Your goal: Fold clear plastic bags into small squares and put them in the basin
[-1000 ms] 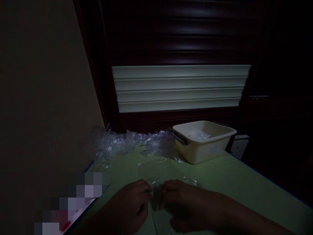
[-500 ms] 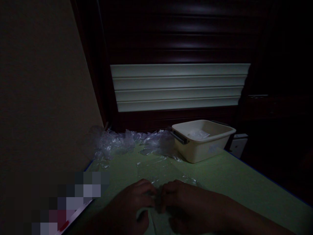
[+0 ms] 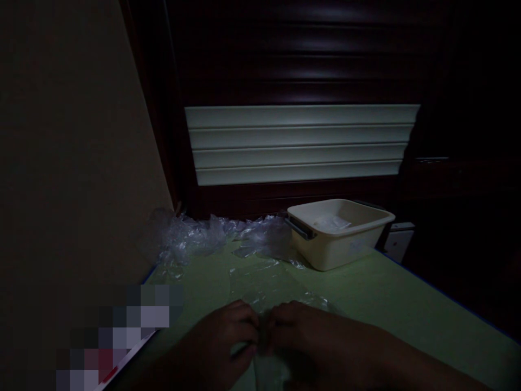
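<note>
A clear plastic bag (image 3: 266,279) lies flat on the green tabletop, running from mid-table down under both hands. My left hand (image 3: 228,339) pinches the plastic, its thumb and fingers together at the bag's left part. Close beside it, my right hand (image 3: 295,328) has its fingers curled down on the same plastic, with only a narrow gap between the two hands. The right thumb is in deep shadow. Between and below the hands a strip of the clear film shows.
A cream plastic tub (image 3: 337,244) with dark handles stands at the back right, clear plastic inside it. Crumpled clear bags (image 3: 195,236) pile along the back edge of the green table (image 3: 407,304). Behind stands a dark slatted panel (image 3: 301,144); a white box (image 3: 399,241) is beyond the tub.
My left thumb has moved up to close against the fingers, narrowing the gap seen before. The right hand stays nearly in place. The view has shifted very slightly.
</note>
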`<action>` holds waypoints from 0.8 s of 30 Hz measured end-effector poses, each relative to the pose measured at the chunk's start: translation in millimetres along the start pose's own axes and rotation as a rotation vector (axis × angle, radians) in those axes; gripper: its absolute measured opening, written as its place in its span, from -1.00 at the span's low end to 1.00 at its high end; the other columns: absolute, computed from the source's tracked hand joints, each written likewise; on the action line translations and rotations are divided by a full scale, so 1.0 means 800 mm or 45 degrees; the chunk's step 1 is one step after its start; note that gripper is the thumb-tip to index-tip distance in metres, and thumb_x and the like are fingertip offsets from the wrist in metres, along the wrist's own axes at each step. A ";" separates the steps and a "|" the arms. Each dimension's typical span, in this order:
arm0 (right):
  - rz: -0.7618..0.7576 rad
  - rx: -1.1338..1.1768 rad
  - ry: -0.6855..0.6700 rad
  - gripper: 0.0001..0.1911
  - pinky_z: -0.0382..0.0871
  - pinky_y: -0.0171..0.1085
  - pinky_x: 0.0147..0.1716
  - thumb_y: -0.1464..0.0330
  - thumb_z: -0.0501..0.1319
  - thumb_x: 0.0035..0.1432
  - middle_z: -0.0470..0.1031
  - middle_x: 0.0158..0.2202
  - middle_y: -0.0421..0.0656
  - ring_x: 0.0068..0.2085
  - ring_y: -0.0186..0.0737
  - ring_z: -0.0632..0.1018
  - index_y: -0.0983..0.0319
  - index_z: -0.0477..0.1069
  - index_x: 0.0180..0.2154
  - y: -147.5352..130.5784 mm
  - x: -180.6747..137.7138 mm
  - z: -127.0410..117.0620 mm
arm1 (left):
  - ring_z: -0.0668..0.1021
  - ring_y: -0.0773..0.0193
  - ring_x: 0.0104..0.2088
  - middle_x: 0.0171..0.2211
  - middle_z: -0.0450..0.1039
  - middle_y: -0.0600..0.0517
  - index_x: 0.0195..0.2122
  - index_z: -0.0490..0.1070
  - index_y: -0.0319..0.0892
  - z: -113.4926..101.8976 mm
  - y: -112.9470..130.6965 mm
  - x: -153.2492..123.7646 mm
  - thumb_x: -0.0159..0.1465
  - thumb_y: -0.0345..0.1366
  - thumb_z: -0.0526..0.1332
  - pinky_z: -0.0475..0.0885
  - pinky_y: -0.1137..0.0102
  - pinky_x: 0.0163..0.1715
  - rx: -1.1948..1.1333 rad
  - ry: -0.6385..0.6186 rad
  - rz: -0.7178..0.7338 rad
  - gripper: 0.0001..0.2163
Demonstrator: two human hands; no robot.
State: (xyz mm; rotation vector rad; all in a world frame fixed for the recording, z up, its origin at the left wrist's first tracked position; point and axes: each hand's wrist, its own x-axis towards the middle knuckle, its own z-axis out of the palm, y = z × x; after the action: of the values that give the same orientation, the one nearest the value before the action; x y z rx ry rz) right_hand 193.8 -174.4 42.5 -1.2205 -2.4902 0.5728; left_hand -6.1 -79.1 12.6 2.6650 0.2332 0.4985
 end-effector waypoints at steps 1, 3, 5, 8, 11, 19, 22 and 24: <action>0.016 -0.015 0.018 -0.48 0.28 -0.19 -0.05 0.38 0.34 -0.12 0.44 -0.07 -0.02 -0.06 -0.08 0.44 0.29 0.41 -0.04 0.000 0.001 0.001 | 0.46 0.26 -0.24 -0.31 0.43 0.02 -0.39 0.43 -0.18 0.001 -0.001 0.000 0.10 -0.57 0.14 0.35 0.43 -0.25 -0.007 0.011 -0.002 -0.83; 0.051 -0.058 0.047 -0.50 0.30 -0.19 -0.10 0.36 0.34 -0.10 0.43 -0.10 -0.01 -0.10 -0.08 0.44 0.29 0.41 -0.05 -0.001 0.002 0.003 | 0.46 0.27 -0.26 -0.34 0.42 0.02 -0.40 0.41 -0.19 0.002 -0.002 0.001 0.11 -0.58 0.12 0.35 0.44 -0.26 -0.037 0.035 -0.005 -0.83; 0.070 -0.110 0.082 -0.57 0.31 -0.21 -0.16 0.39 0.30 -0.07 0.43 -0.15 0.00 -0.14 -0.09 0.44 0.31 0.41 -0.08 -0.003 0.004 0.005 | 0.46 0.28 -0.28 -0.36 0.42 0.03 -0.40 0.39 -0.19 0.004 -0.004 0.002 0.10 -0.59 0.10 0.34 0.44 -0.27 -0.068 0.064 -0.008 -0.82; 0.054 -0.131 0.152 -0.70 0.31 -0.24 -0.21 0.47 0.20 -0.01 0.45 -0.23 -0.03 -0.22 -0.13 0.45 0.31 0.43 -0.15 -0.005 0.007 0.005 | 0.45 0.27 -0.26 -0.34 0.42 0.03 -0.37 0.37 -0.18 0.006 -0.007 0.002 0.09 -0.59 0.10 0.34 0.43 -0.24 -0.096 0.082 -0.002 -0.81; 0.122 0.039 0.246 -0.80 0.30 -0.32 -0.29 0.51 0.12 0.04 0.48 -0.33 -0.08 -0.31 -0.22 0.47 0.31 0.45 -0.26 -0.006 0.009 0.006 | 0.44 0.24 -0.22 -0.30 0.41 0.03 -0.31 0.37 -0.17 0.006 -0.007 0.000 0.03 -0.59 0.16 0.33 0.41 -0.20 -0.095 0.067 -0.043 -0.76; 0.329 0.506 0.318 -0.85 0.19 -0.43 -0.49 0.44 0.13 0.09 0.45 -0.46 -0.20 -0.45 -0.37 0.37 0.32 0.48 -0.37 0.000 0.013 0.015 | 0.44 0.28 -0.28 -0.35 0.39 0.08 -0.41 0.32 -0.18 0.011 -0.015 0.000 0.10 -0.53 0.25 0.29 0.46 -0.30 -0.043 0.031 -0.079 -0.85; 0.364 0.530 0.322 -0.83 0.15 -0.43 -0.54 0.42 0.13 0.09 0.38 -0.52 -0.22 -0.49 -0.38 0.31 0.34 0.47 -0.41 0.001 0.013 0.014 | 0.44 0.28 -0.28 -0.36 0.39 0.06 -0.40 0.33 -0.19 0.012 -0.016 0.002 0.19 -0.51 0.16 0.30 0.45 -0.29 -0.019 0.024 -0.080 -0.90; 0.376 0.505 0.311 -0.82 0.12 -0.42 -0.56 0.41 0.12 0.10 0.33 -0.54 -0.24 -0.50 -0.39 0.28 0.34 0.45 -0.44 0.001 0.012 0.013 | 0.45 0.28 -0.28 -0.35 0.39 0.04 -0.38 0.34 -0.19 0.010 -0.013 0.002 0.21 -0.52 0.12 0.31 0.44 -0.28 -0.027 0.034 -0.093 -0.89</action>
State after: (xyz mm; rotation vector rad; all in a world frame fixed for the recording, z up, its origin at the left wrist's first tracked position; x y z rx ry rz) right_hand 184.2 -168.2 34.1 -1.4025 -1.8940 0.8820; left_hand -2.5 -72.0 1.8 2.6199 0.3296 0.5105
